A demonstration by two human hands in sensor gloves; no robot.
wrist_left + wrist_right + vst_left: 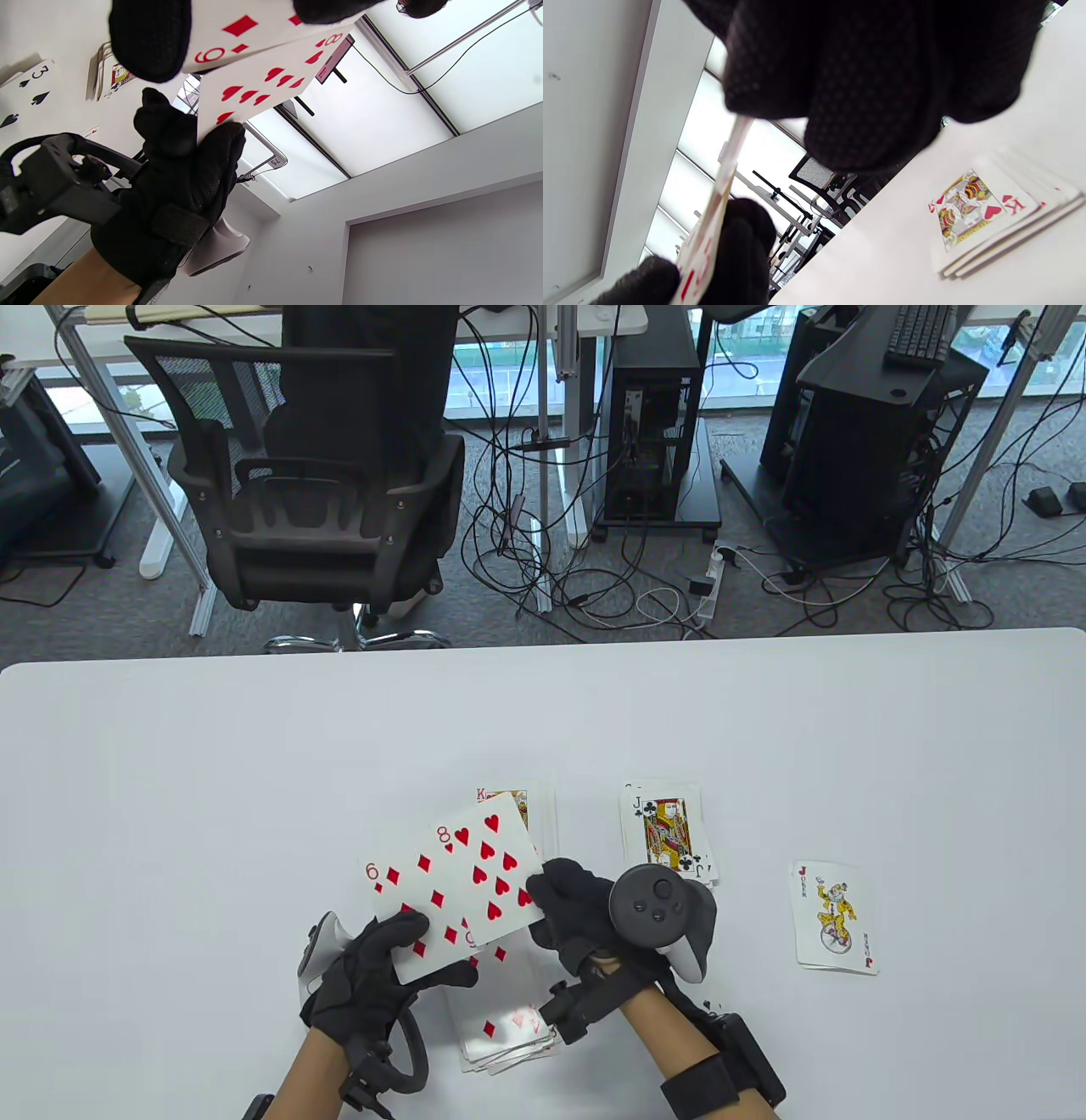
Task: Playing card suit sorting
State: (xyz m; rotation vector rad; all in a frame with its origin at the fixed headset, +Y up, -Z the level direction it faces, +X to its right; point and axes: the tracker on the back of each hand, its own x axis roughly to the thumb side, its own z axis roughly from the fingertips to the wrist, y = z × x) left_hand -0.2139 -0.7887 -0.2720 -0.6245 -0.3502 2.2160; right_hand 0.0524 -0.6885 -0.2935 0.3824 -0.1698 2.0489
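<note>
My left hand (405, 948) holds a six of diamonds (409, 899) face up above the table, thumb on top. My right hand (547, 899) pinches the lower right edge of an eight of hearts (486, 865), which overlaps the six. In the left wrist view the six of diamonds (237, 29) and the eight of hearts (267, 84) show from below, with the right hand (182, 190) gripping the eight. Under the hands lies a loose pile topped by diamonds (502, 1027). A king-of-hearts pile (533, 804) (988, 216) sits behind the held cards.
A jack-of-clubs pile (670, 831) lies right of the hearts pile, and a single joker (836, 916) farther right. A three of spades (29, 93) shows only in the left wrist view. The white table (212, 780) is bare at the left and back.
</note>
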